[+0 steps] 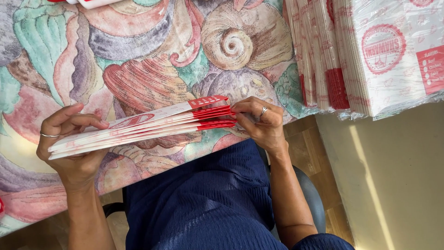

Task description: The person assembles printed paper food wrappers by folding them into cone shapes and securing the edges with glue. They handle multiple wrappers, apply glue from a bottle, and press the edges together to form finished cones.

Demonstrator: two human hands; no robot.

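Surface (138, 51) covered by a cloth printed with large seashells in pink, green, grey and tan fills the upper left of the view. Left hand (69, 143), wearing a thin ring, is closed around the left end of a fanned stack of flat white paper bags with red printing (143, 127), thumb beneath and fingers curled over the top edge. The stack is held just above the cloth's near edge, running slightly uphill to the right. Right hand (259, 122), also ringed, pinches the red-banded right end of the same stack, fingertips pressed among the separated bag edges. Below, a dark blue garment (203, 203) covers the person's lap. Far right, plastic-wrapped bundles of matching white and red paper bags (370, 51) lie on the surface's edge, well apart from both hands.
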